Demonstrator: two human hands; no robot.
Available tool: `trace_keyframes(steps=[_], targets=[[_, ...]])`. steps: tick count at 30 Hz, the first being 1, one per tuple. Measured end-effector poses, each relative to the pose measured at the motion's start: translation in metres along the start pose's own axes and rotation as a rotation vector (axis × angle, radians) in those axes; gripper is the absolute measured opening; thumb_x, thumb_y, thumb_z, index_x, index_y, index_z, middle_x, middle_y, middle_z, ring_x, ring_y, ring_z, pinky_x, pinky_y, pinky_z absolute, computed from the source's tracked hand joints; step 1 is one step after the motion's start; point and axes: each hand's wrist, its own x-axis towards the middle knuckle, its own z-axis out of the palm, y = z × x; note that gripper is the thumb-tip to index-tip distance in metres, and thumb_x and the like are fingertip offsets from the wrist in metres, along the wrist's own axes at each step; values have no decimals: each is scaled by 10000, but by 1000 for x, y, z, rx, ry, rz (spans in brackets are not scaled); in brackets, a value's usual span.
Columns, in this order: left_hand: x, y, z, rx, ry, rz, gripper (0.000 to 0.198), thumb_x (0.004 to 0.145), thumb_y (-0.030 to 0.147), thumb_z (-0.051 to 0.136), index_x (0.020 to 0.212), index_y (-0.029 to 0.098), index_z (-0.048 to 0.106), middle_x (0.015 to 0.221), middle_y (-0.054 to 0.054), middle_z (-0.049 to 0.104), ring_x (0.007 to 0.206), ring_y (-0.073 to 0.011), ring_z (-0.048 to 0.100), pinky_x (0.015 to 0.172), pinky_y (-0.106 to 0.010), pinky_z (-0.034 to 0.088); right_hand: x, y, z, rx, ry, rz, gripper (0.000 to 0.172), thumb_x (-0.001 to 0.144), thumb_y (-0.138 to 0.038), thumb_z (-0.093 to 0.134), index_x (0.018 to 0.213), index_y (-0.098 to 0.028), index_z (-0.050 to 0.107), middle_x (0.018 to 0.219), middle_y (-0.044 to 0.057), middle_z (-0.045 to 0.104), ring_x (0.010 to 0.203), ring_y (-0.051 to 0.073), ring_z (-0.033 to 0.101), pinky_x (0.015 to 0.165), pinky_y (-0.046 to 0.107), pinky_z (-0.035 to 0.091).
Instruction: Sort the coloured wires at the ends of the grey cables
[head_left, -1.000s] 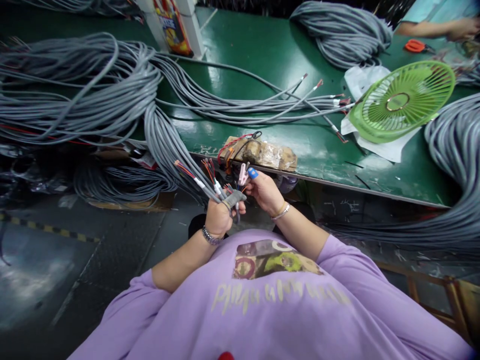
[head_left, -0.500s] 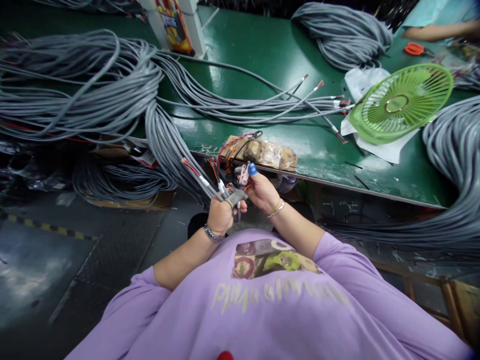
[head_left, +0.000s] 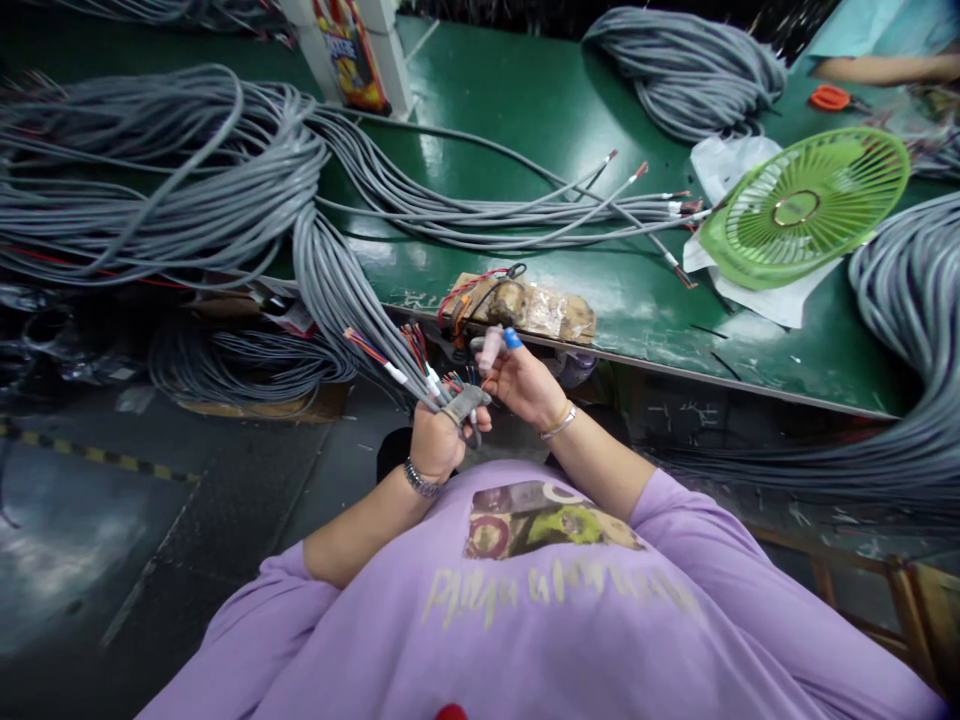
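Grey multi-core cables (head_left: 375, 335) run down from the table edge into my left hand (head_left: 436, 440), whose fingers are wrapped round them near their ends. Coloured wires (head_left: 365, 345) fan out of the stripped cable ends past white sleeves. A short grey cable end (head_left: 466, 402) bends across the fingers of this hand. Just to its right is my right hand (head_left: 531, 392), fingers curled in by the thin wires. A blue wrap covers its thumb tip and a pale pinkish cover is on a finger. Whatever lies between these fingertips is too small to make out.
Large grey cable coils (head_left: 165, 180) lie on the green table (head_left: 495, 80) at left. A taped wooden block (head_left: 555, 312) sits at its front edge. To the right are a green fan (head_left: 810, 205), orange-handled scissors (head_left: 829, 97) and another person's arm (head_left: 885, 68).
My left hand has moved slightly left and down with the cables, and the coloured wire ends have shifted left. My right hand has moved slightly right, its fingers turned a little.
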Motion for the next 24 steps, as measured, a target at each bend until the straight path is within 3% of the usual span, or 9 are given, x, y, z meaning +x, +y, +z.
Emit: trace_keyframes(steps=[5,24], targets=[[6,3,5,-11,-14,-27,227,625,344,765,632,130,689,472,-21,618,387,-107,562,344,-177,319,0,5,-5,-38,6,-117,344,781,-485,717,780,-151,638,629,-26,585,549,69,482,506,184,401],[12,-3,3,-48,-1,-39,218,638,342,744,662,150,644,512,-4,638,378,-86,539,349,-175,327,14,5,-1,78,-104,40,546,897,-679,446,790,-177,633,740,28,673,586,114,552,517,232,482]])
